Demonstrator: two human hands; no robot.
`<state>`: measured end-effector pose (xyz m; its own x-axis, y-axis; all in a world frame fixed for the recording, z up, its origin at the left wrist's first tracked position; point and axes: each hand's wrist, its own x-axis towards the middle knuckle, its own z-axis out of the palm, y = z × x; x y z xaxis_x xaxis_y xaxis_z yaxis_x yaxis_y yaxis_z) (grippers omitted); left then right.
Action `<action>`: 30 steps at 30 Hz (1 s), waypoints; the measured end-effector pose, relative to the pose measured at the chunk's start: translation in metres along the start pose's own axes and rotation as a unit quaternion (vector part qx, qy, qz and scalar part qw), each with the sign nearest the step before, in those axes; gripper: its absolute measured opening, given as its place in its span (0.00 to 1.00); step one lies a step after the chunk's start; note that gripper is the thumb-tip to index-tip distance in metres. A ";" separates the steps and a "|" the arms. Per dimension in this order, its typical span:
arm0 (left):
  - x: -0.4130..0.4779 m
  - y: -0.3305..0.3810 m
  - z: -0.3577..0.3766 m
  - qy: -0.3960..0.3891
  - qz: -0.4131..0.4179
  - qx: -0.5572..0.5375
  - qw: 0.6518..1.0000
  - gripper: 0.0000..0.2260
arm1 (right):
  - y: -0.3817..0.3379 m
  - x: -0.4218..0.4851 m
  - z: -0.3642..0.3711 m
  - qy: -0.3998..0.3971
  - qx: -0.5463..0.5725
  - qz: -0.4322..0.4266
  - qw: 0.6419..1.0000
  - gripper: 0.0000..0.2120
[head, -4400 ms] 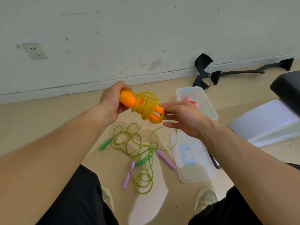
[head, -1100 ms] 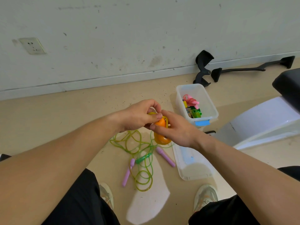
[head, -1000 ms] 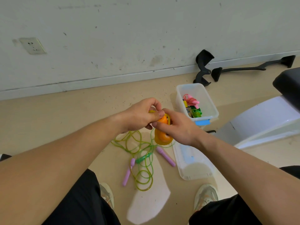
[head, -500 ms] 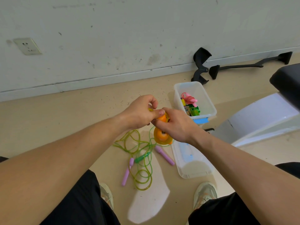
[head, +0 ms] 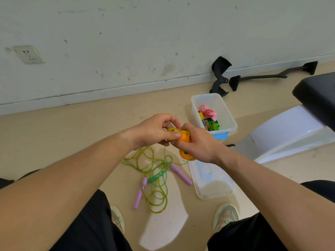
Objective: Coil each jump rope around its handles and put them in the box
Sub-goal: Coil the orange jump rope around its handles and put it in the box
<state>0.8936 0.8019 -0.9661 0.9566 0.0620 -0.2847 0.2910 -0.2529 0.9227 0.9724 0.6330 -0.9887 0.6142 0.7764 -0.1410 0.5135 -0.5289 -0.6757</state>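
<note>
The person sits with both hands close together above the floor point(head: 72, 142), just short of the box point(head: 210, 99). A few seconds ago the orange jump rope point(head: 184, 154) lay crosswise between the hands, higher up, its cord wound loosely round the two handles. Now the bundle is turned end-on. The right hand point(head: 199, 144) is clamped round it, so only an orange tip at the top and an orange end below the palm show. The left hand point(head: 154, 131) pinches a last loop of yellow cord point(head: 173, 129) between thumb and fingers at the top tip.

Over the past second the hands have hardly shifted. I read that as the fiddly bit: tucking the final loop so the coil holds. The winding looks all but done, and what remains for this rope is to secure it and carry it across.

The box stands open, near the right hand on its far side. It already holds a pink coil point(head: 208, 113) and a green coil point(head: 213, 125), and its lid point(head: 213, 187) lies on the floor under the right wrist.

Under the hands two more ropes lie tangled, one with a green handle point(head: 156, 176) and one with purple handles point(head: 181, 174). Their cords are intertwined and will likely need teasing apart. The cord looks springy, and if let go untucked it may unwind.
</note>
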 end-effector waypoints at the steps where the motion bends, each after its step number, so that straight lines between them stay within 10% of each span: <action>1: -0.001 0.002 0.000 -0.006 0.002 0.005 1.000 0.09 | 0.000 -0.001 -0.001 0.006 0.003 0.000 1.000 0.16; 19: 0.032 0.010 0.024 0.151 -0.023 0.103 0.983 0.12 | 0.013 0.005 -0.012 0.063 0.026 0.049 0.996 0.12; 30: 0.097 0.018 0.011 0.140 -0.016 -0.032 0.990 0.11 | 0.065 0.043 -0.057 -0.045 0.111 0.081 0.990 0.34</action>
<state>0.9918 0.7931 -0.9803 0.9110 0.3363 -0.2386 0.3124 -0.1854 0.9317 1.0668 0.6124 -0.9976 0.6171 0.7198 -0.3179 0.2625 -0.5692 -0.7792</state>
